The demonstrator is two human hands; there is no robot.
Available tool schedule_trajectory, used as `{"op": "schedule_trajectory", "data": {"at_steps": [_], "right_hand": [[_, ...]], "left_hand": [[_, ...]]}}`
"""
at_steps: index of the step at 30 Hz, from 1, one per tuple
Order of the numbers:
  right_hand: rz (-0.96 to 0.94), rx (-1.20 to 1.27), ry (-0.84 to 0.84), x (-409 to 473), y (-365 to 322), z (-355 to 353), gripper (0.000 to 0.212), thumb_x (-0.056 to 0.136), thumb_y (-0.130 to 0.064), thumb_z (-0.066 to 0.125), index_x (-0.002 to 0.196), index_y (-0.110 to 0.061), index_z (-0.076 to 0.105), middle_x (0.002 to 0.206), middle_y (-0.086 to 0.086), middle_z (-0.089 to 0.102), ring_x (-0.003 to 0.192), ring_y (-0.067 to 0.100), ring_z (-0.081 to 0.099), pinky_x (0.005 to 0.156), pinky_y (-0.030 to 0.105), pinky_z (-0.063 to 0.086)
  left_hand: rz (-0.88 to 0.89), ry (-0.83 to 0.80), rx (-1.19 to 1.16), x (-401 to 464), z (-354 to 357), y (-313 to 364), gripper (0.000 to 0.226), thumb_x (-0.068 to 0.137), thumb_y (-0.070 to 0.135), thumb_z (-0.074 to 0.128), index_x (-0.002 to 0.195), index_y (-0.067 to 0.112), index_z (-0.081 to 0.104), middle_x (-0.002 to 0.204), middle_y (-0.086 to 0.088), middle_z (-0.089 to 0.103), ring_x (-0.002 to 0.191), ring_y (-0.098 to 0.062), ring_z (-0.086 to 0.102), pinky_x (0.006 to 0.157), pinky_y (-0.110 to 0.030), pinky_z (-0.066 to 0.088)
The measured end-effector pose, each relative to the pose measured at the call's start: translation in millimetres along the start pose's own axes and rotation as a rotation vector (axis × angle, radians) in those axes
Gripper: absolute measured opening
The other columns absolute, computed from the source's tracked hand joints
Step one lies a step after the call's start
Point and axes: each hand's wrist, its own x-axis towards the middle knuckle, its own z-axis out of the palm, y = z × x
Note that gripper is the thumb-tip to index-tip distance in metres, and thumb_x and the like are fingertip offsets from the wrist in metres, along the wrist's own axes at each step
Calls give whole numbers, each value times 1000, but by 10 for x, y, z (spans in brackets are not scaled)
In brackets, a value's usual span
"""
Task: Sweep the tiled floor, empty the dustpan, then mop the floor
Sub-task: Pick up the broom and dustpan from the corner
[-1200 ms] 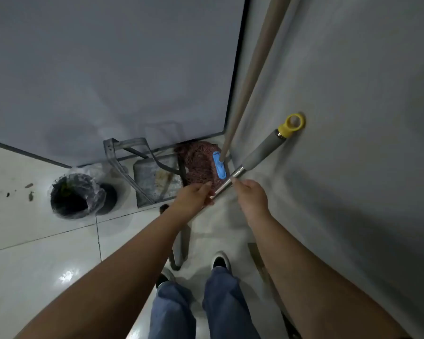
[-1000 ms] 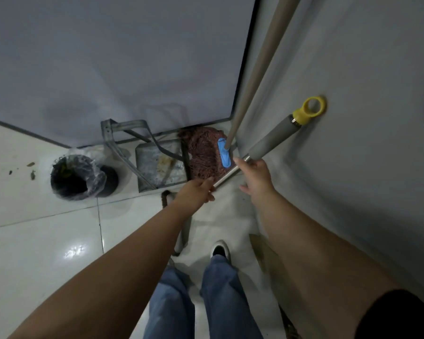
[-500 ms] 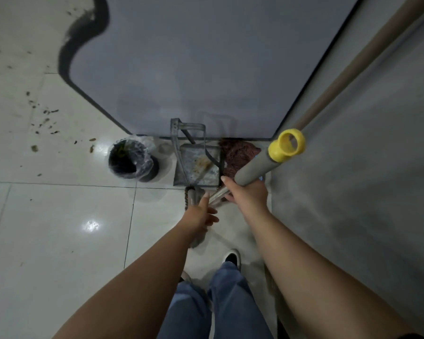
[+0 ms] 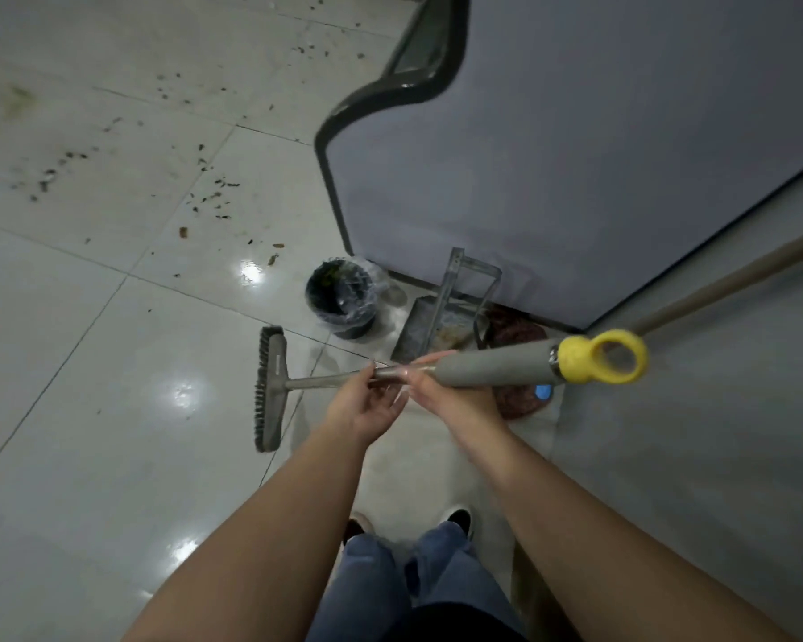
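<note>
We've got the broom (image 4: 436, 370) across our front, long axis running left-right: brush head (image 4: 270, 389) out left on the floor tiles, yellow loop end to the right. Left hand (image 4: 362, 405) curls loosely round the metal shaft, nearer the head; right hand (image 4: 455, 400) grips under the grey sleeve. Debris (image 4: 209, 196) lies far left, so the head prob. needs swinging that way. Dustpan (image 4: 430, 333) sits just beyond our hands.
</note>
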Motion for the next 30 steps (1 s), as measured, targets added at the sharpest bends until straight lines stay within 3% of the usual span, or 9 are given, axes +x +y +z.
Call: {"op": "schedule_trajectory", "data": {"at_steps": [2, 4, 7, 10, 15, 19, 21, 26, 30], "right_hand": [[-81, -270, -150, -50, 90, 158, 28, 77, -11, 74, 88, -30, 57, 88, -11, 59, 77, -7, 57, 66, 1, 43], [-54, -439, -257, -28, 171, 290, 38, 81, -4, 69, 109, -26, 55, 109, -2, 56, 91, -1, 55, 72, 1, 41], [198, -403, -226, 53, 207, 438, 41, 91, 0, 54, 131, 1, 47, 128, 20, 53, 113, 28, 56, 92, 25, 44], [390, -336, -143, 67, 196, 606, 26, 92, -16, 57, 114, -1, 57, 86, 10, 63, 67, 16, 62, 62, 25, 49], [726, -428, -348, -18, 293, 938, 30, 93, -30, 56, 79, -3, 52, 72, 15, 56, 53, 21, 60, 43, 24, 54], [765, -303, -229, 39, 580, 999, 32, 96, -24, 51, 72, -3, 48, 42, 9, 50, 28, 12, 46, 31, 14, 40], [789, -163, -171, 134, 676, 934, 31, 98, -22, 47, 73, -3, 47, 33, 5, 45, 23, 10, 41, 28, 12, 36], [867, -94, -52, 240, 827, 595, 35, 99, -22, 44, 71, -3, 46, 34, 8, 47, 25, 13, 47, 26, 13, 37], [771, -84, 9, 360, 864, 198, 31, 99, -12, 41, 69, -8, 42, 66, 5, 47, 45, 11, 54, 29, 13, 41]], "left_hand": [[37, 17, -51, -104, -232, 201, 31, 99, 23, 42, 80, 1, 51, 59, -12, 67, 53, -21, 67, 59, -32, 56], [61, 47, -77, -158, -453, 339, 24, 99, 20, 44, 85, 1, 50, 59, -13, 67, 63, -23, 65, 78, -31, 55], [88, 111, -14, -178, -752, 432, 21, 97, 18, 48, 81, 4, 49, 57, -12, 67, 68, -20, 62, 90, -33, 50], [75, 104, 79, -163, -998, 408, 24, 96, 23, 50, 84, 3, 52, 66, -10, 69, 62, -16, 67, 58, -28, 58], [52, 95, 337, -96, -1244, 184, 30, 93, 39, 53, 87, 10, 60, 88, -2, 63, 102, -21, 58, 98, -37, 45], [46, 62, 527, -84, -1232, 126, 39, 96, 45, 41, 95, 11, 59, 82, 0, 63, 83, -17, 59, 77, -31, 47], [19, 37, 590, -37, -1216, 115, 40, 98, 44, 36, 109, 13, 58, 90, 1, 63, 89, -17, 57, 82, -33, 45], [-36, -26, 885, 71, -1134, 60, 35, 99, 43, 32, 114, 20, 53, 88, 7, 68, 100, -17, 56, 71, -28, 42], [-29, -46, 1059, 255, -878, 1, 35, 99, 42, 33, 112, 18, 55, 85, 6, 67, 85, -13, 56, 70, -26, 42]]}}
